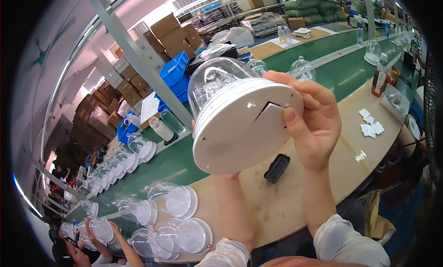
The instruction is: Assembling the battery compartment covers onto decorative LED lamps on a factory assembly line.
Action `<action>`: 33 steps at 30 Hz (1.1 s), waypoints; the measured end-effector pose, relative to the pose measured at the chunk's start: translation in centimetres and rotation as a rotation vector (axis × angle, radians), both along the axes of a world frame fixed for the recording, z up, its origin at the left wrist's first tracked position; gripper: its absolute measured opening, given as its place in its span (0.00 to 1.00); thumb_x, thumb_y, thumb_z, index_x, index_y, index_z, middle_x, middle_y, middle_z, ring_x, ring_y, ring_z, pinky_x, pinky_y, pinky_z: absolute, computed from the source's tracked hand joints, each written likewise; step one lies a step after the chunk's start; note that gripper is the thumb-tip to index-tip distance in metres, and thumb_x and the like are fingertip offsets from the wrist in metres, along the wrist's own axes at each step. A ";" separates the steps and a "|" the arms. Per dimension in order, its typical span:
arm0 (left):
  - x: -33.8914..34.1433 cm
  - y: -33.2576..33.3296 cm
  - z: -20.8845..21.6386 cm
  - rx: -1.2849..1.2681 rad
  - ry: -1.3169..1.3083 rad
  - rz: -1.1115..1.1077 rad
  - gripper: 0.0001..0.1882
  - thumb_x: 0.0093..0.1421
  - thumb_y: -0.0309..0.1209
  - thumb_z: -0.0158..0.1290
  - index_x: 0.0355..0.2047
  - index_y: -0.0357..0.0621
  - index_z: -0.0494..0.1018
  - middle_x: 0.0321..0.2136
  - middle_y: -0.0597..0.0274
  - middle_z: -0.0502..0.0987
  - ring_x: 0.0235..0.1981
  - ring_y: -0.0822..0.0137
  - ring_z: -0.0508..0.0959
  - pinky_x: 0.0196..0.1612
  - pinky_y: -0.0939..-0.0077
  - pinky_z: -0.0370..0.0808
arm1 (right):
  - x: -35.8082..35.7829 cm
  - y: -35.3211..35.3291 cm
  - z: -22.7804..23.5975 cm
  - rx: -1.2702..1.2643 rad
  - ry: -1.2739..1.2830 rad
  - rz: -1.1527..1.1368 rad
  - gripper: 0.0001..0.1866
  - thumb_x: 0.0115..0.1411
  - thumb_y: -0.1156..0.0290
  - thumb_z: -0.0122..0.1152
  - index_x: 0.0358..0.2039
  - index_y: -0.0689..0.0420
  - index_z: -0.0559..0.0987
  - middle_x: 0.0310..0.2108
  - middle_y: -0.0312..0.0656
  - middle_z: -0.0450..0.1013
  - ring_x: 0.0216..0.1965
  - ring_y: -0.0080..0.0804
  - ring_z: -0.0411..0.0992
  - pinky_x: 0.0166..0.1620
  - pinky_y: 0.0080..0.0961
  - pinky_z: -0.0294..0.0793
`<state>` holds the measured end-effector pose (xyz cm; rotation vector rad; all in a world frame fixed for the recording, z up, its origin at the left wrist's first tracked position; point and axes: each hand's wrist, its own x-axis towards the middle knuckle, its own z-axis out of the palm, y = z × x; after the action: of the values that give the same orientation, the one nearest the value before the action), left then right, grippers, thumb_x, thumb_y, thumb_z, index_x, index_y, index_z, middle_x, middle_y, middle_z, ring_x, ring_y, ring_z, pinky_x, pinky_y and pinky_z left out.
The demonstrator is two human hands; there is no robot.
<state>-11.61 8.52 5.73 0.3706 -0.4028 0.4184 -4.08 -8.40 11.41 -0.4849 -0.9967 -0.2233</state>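
Tilted up before me is a clear dome ornament (224, 78) on a round white base (230, 140), its underside facing me. My left hand (227, 176) is behind the base, mostly hidden, with a fingertip at the left rim; it supports the ornament. My right hand (316, 121) grips the base's right edge, fingers over the rim and thumb on a small white cover (270, 115). That cover sits askew in the base's opening, a dark gap along its edge. On the tabletop below lies a small black oblong case (277, 168).
Several domed ornaments (182, 237) lie at lower left, with a row (122, 161) beyond. Loose white square covers (370, 124) and a brown-liquid bottle (380, 78) are at right. A green conveyor belt (184, 168) crosses behind. Another person's hands (115, 232) hold an ornament.
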 end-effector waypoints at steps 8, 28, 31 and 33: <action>-0.2 -3.2 3.3 -0.033 -0.264 -0.314 0.39 0.60 0.63 0.41 0.61 0.48 0.63 0.58 0.53 0.67 0.56 0.52 0.69 0.54 0.50 0.70 | 1.2 0.5 -0.8 0.037 -0.082 -0.068 0.10 0.60 0.76 0.61 0.42 0.61 0.74 0.53 0.65 0.69 0.52 0.37 0.72 0.52 0.26 0.72; 0.8 -4.8 3.6 0.032 -0.176 -0.187 0.31 0.63 0.47 0.50 0.62 0.47 0.61 0.60 0.55 0.65 0.59 0.54 0.68 0.59 0.60 0.70 | 0.8 0.6 -0.6 0.029 -0.038 -0.066 0.06 0.60 0.76 0.62 0.36 0.60 0.75 0.54 0.63 0.68 0.60 0.47 0.66 0.60 0.35 0.65; 1.0 -4.4 2.9 0.005 -0.167 -0.217 0.31 0.63 0.47 0.49 0.62 0.47 0.61 0.59 0.54 0.66 0.58 0.54 0.68 0.58 0.59 0.71 | -0.2 0.3 -0.2 0.010 0.060 -0.093 0.07 0.60 0.74 0.63 0.35 0.59 0.74 0.54 0.61 0.69 0.57 0.41 0.69 0.60 0.34 0.65; 1.1 -3.9 2.1 -0.033 -0.099 -0.200 0.31 0.63 0.48 0.49 0.62 0.47 0.61 0.59 0.53 0.66 0.58 0.53 0.69 0.58 0.58 0.71 | -0.5 -0.2 0.1 -0.064 0.124 -0.152 0.07 0.60 0.74 0.63 0.35 0.58 0.72 0.53 0.60 0.70 0.53 0.36 0.71 0.58 0.32 0.67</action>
<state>-10.51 4.63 7.85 0.2753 -0.5238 0.2485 -4.63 -8.59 11.55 -0.6261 -0.8482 -0.2943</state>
